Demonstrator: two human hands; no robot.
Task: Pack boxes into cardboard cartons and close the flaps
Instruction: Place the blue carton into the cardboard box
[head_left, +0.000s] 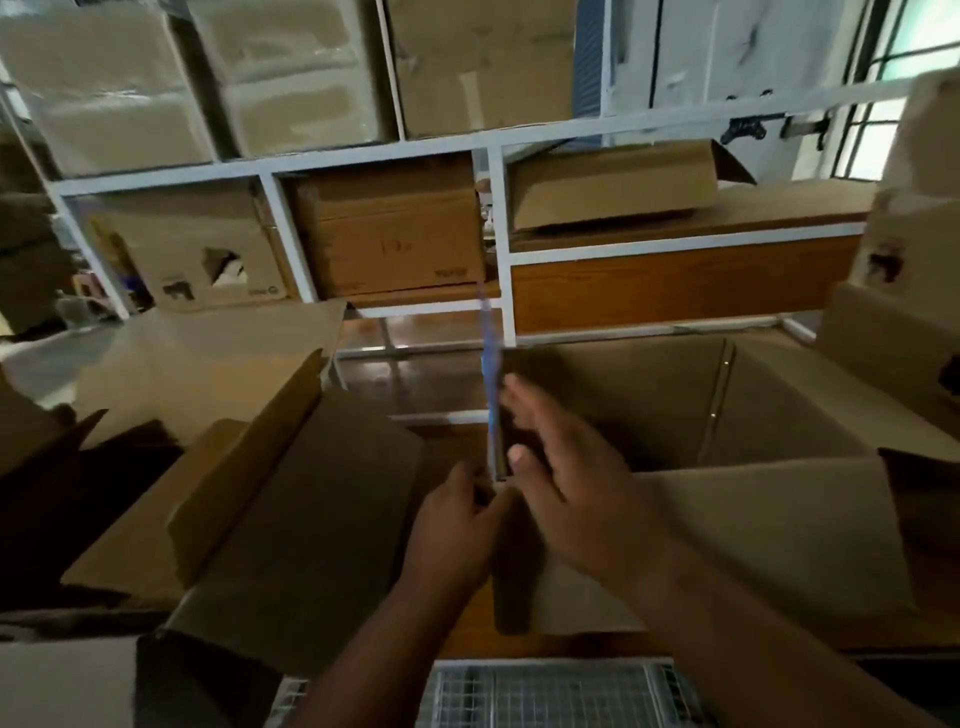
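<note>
A thin flat box with a blue edge (491, 384) stands upright between two open brown cardboard cartons (727, 415). The left hand (457, 525) pinches its lower end; the right hand (566, 467) rests straight-fingered against its side.

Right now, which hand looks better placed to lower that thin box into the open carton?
Probably the right hand: its fingers lie flat on the thin box, beside the open carton. The left hand only holds its bottom edge.

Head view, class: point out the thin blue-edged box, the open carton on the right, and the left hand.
thin blue-edged box (491, 415), head view, on its blue edge.
open carton (779, 519), head view, on its near flap.
left hand (457, 530), head view, on its back.
</note>
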